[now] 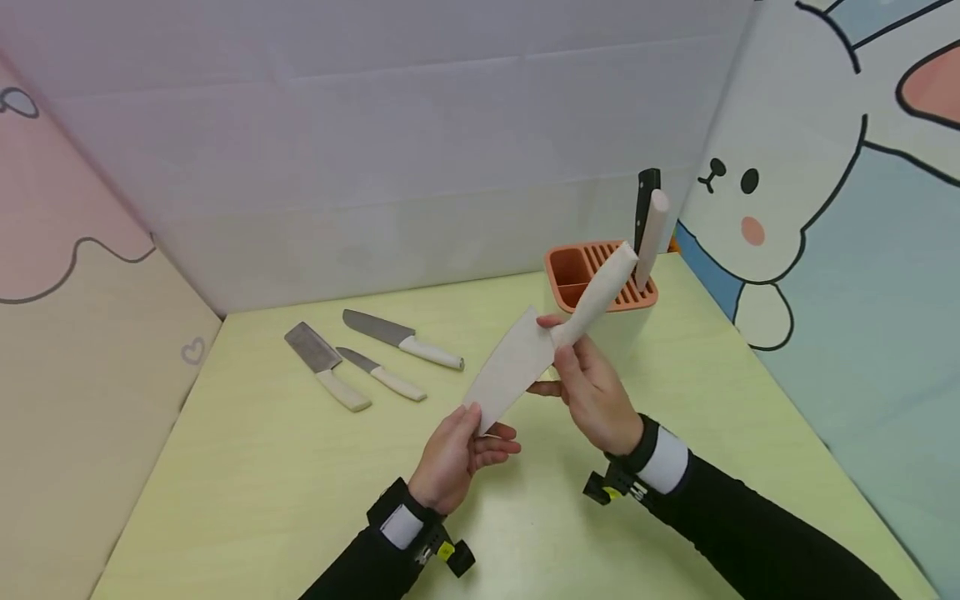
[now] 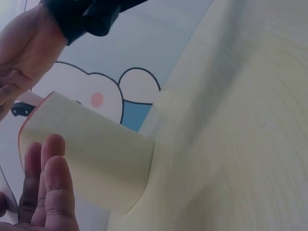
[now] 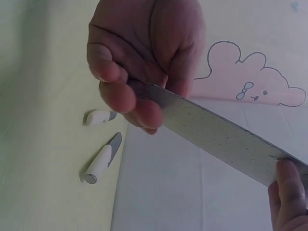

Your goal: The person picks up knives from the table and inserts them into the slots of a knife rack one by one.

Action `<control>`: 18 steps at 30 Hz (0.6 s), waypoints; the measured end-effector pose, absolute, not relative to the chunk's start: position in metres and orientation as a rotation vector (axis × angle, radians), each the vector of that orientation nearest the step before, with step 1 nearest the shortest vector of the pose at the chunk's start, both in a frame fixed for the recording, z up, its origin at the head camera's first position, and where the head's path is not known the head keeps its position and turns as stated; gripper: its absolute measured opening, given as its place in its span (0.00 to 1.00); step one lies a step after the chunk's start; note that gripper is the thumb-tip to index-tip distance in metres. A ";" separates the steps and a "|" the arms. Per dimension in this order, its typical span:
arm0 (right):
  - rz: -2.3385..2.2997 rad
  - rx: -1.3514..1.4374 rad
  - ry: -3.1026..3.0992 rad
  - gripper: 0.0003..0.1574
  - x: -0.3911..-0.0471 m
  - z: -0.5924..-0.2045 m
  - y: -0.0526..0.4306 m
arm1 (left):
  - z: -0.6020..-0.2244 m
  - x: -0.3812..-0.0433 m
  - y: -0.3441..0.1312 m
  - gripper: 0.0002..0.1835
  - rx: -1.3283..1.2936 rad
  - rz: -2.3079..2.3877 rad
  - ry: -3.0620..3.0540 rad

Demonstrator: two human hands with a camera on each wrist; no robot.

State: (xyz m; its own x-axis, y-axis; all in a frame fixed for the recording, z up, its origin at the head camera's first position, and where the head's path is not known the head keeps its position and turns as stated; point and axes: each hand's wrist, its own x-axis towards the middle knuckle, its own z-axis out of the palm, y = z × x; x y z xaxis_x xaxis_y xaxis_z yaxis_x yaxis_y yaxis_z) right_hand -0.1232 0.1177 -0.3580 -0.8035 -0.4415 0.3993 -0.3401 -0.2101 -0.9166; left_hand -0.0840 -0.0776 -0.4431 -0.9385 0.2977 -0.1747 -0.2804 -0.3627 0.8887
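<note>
A kitchen knife (image 1: 512, 362) with a broad pale blade and white handle is held slanting above the table, handle up to the right. My left hand (image 1: 452, 462) pinches the blade's lower end between thumb and fingers. My right hand (image 1: 596, 392) grips the knife where blade and handle meet. In the right wrist view, the speckled blade (image 3: 216, 132) runs from the left hand (image 3: 144, 53) to the right fingers (image 3: 289, 187). The left fingers (image 2: 58, 187) also show in the left wrist view, with the right hand (image 2: 31, 45) above them.
A cleaver (image 1: 313, 347), a small knife (image 1: 397, 383) and a larger knife (image 1: 378, 327) lie at the table's left. Behind the right hand stands a knife holder (image 1: 567, 268) with an orange slotted top, holding a black-handled knife (image 1: 645, 200) and a white handle (image 1: 654, 225). Walls enclose the table.
</note>
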 end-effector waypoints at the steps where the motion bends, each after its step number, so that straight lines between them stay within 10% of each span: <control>1: -2.181 -0.948 1.959 0.24 -0.124 -0.356 0.118 | -0.443 -0.084 -0.077 0.26 0.021 2.317 1.543; 18: -2.018 -0.924 2.125 0.24 -0.135 -0.282 0.162 | -0.417 -0.095 -0.087 0.22 0.076 2.218 2.079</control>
State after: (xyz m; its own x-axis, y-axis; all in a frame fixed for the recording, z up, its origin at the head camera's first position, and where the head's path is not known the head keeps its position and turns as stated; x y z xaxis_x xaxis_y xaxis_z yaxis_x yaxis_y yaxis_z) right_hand -0.1354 0.1621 -0.2824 -0.8170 -0.4606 0.3468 -0.3703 -0.0419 -0.9280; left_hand -0.0951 -0.0872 -0.4166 -0.9937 0.1072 -0.0326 -0.0394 -0.0627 0.9973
